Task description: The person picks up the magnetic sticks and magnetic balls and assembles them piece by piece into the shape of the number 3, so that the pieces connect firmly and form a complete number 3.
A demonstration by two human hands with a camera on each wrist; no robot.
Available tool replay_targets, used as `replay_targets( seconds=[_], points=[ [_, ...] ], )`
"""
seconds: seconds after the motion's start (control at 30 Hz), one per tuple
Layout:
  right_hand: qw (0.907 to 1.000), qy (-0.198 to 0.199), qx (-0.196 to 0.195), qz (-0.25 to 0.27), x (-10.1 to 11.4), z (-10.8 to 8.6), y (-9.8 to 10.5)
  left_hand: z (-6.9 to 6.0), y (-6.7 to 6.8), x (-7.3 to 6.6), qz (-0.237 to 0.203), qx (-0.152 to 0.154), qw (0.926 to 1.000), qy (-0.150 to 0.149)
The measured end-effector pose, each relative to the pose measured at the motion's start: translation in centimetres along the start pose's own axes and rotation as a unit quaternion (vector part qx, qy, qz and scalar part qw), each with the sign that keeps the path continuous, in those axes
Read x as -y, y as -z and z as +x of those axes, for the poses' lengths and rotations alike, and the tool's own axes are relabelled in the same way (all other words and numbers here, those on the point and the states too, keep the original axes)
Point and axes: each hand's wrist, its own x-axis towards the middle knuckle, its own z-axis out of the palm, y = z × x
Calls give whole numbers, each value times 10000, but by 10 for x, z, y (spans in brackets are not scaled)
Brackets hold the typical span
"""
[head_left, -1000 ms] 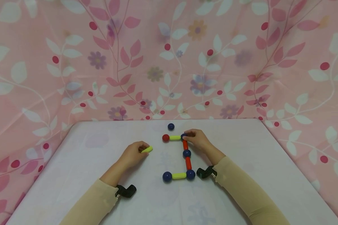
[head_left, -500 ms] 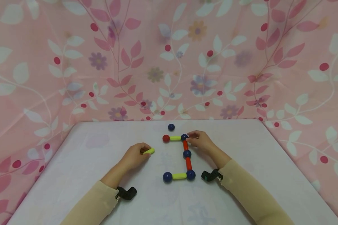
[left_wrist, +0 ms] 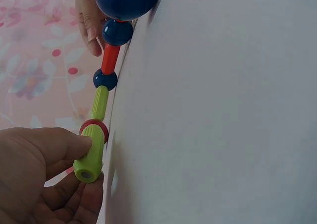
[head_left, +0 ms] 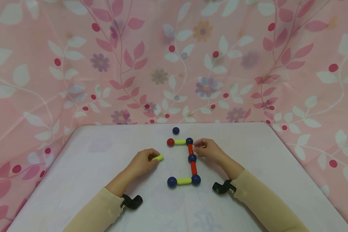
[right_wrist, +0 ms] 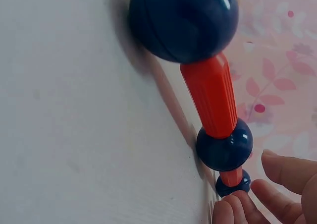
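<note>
My left hand [head_left: 142, 161] pinches a yellow-green magnetic rod [left_wrist: 91, 159] between thumb and fingers, left of a bracket-shaped line of rods and balls. Two red rods [head_left: 193, 168] run up the bracket's right side, joined by a blue ball [head_left: 192, 158]. Its top arm is a yellow-green rod [head_left: 180, 142] from a blue corner ball [head_left: 189, 141] to a red ball [head_left: 170, 142]. The bottom arm's yellow-green rod [head_left: 184, 181] links two blue balls [head_left: 172, 182]. Beside the upper red rod, my right hand [head_left: 210, 151] holds nothing; its thumb and fingers are apart.
One loose blue ball [head_left: 176, 130] lies beyond the top arm, near the far edge of the white table [head_left: 237, 135]. A pink floral cloth [head_left: 150, 74] hangs behind it. Small black cameras [head_left: 133, 202] are strapped at both wrists.
My right hand has let go of the upper corner ball and drawn back toward me and right. The left hand has moved slightly right and nearer with its rod.
</note>
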Motion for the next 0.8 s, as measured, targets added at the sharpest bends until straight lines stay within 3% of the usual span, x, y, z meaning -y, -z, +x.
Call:
replay_targets(
  seconds=[0.8],
  points=[
    [9992,179,276,-228,-2,-21,-6,4,-20,-15,-224,471,9980,-362]
  ],
)
